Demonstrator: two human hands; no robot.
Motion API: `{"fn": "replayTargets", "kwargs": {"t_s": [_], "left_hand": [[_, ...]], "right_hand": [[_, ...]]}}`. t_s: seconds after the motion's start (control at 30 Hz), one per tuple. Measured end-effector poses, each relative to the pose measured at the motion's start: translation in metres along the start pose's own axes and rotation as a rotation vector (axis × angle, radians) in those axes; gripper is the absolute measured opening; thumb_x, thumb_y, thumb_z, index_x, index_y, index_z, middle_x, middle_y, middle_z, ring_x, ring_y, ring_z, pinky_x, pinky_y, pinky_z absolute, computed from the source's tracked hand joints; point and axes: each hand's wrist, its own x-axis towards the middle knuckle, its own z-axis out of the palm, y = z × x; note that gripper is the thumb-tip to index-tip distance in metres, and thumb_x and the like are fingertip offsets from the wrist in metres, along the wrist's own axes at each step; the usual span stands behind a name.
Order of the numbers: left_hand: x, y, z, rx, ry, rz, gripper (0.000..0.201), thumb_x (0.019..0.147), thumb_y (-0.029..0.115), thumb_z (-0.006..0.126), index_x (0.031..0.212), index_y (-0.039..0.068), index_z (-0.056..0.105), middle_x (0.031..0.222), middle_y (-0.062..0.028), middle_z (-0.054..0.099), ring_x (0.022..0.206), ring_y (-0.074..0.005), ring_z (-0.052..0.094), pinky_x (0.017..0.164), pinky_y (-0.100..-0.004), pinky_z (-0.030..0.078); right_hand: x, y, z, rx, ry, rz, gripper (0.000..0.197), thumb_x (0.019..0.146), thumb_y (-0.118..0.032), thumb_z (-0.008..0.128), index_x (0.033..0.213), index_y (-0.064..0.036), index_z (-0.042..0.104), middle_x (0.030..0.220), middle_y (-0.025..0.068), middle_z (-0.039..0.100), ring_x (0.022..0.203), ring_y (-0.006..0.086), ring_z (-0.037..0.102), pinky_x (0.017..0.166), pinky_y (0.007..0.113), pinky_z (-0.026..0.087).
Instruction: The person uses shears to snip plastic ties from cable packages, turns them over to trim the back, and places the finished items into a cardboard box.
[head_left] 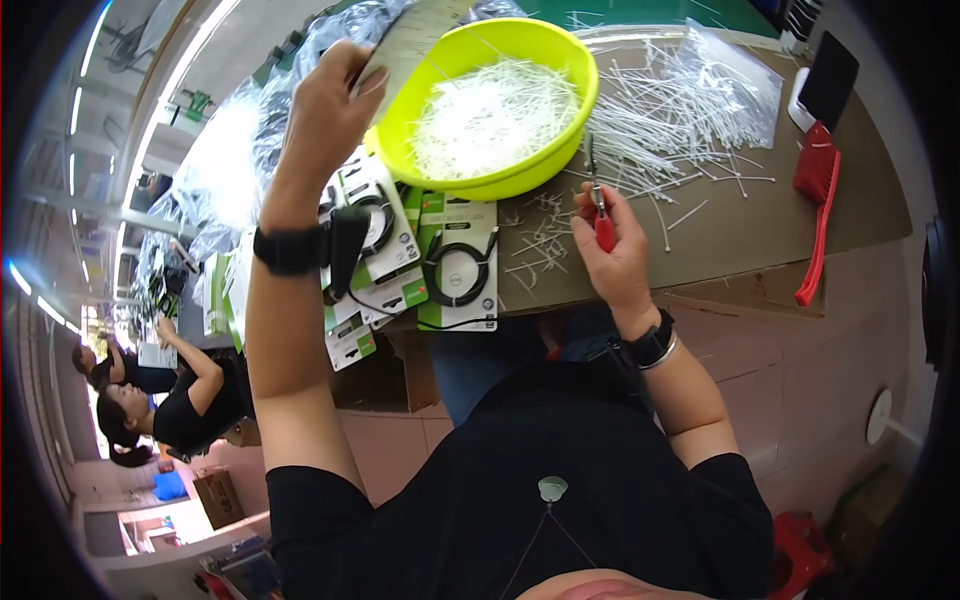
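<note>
My left hand point(345, 100) is raised at the upper left of the yellow-green basin point(583, 90), its fingers pinching a flat, pale card-like piece point(425, 35) whose kind I cannot make out. In my right hand point(618, 255) are red-handled cutters point(603, 228), their metal jaws pointing away from me beside the basin's right side. The basin holds a heap of white cable ties point(500, 115). Below it lie several green-and-white packaging cards with coiled black cables, one of them a cable card point(458, 275) at the table's near edge. Short white clippings point(540, 240) lie by my right hand.
Loose cable ties point(640, 130) and a clear plastic bag point(735, 85) cover the table's point(715, 235) far right. A red brush point(820, 195) and a dark phone-like device point(829, 80) lie beyond. Clear plastic wrapping point(230, 140) heaps at left; co-workers point(190, 395) sit there.
</note>
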Motion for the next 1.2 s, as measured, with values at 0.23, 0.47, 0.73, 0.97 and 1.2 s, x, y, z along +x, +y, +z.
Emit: {"fn": "replayTargets", "kwargs": {"t_s": [0.23,0.47,0.73,0.97,1.2], "left_hand": [[-0.134,0.024,0.004,-1.123,0.085,-0.598,0.032,0.091,0.009,0.056,0.119,-0.006,0.048,0.116,-0.0168,0.059,0.1,-0.0221,0.062,0.082,-0.0303,0.053],[-0.181,0.03,0.032,-1.761,0.053,-0.885,0.04,0.092,0.007,0.052,0.126,-0.01,0.042,0.119,-0.0207,0.057,0.1,-0.0237,0.063,0.085,-0.0318,0.053],[-0.185,0.04,0.026,-1.747,-0.012,-0.849,0.036,0.092,0.007,0.048,0.122,-0.011,0.044,0.115,-0.0203,0.059,0.097,-0.0221,0.064,0.084,-0.0311,0.054],[-0.186,0.049,0.023,-1.712,0.006,-0.85,0.036,0.091,0.008,0.049,0.122,-0.01,0.045,0.112,-0.0185,0.06,0.096,-0.0207,0.064,0.083,-0.0303,0.055],[-0.183,0.049,0.021,-1.713,-0.02,-0.826,0.037,0.091,0.008,0.049,0.123,-0.01,0.045,0.112,-0.0176,0.06,0.095,-0.0197,0.064,0.082,-0.0295,0.055]], "right_hand": [[0.01,-0.067,-0.02,-0.392,-0.268,-0.131,0.044,0.08,0.001,0.065,0.122,-0.0021,0.054,0.108,0.0103,0.061,0.098,0.0178,0.06,0.087,0.03,0.047],[0.015,-0.117,-0.024,-1.082,-0.443,-0.583,0.056,0.068,-0.005,0.072,0.122,-0.0071,0.057,0.109,0.0112,0.06,0.098,0.0302,0.056,0.088,0.04,0.044],[0.013,-0.127,-0.019,-1.161,-0.513,-0.671,0.054,0.071,-0.008,0.071,0.123,-0.0075,0.057,0.108,0.0108,0.06,0.098,0.0289,0.056,0.087,0.04,0.043],[0.013,-0.129,-0.021,-1.186,-0.522,-0.69,0.052,0.073,-0.008,0.07,0.123,-0.0071,0.057,0.108,0.011,0.06,0.098,0.0291,0.056,0.087,0.041,0.043],[0.014,-0.134,-0.021,-1.199,-0.512,-0.691,0.051,0.074,-0.006,0.068,0.123,-0.0069,0.057,0.108,0.0109,0.06,0.099,0.0291,0.056,0.088,0.04,0.043]]}}
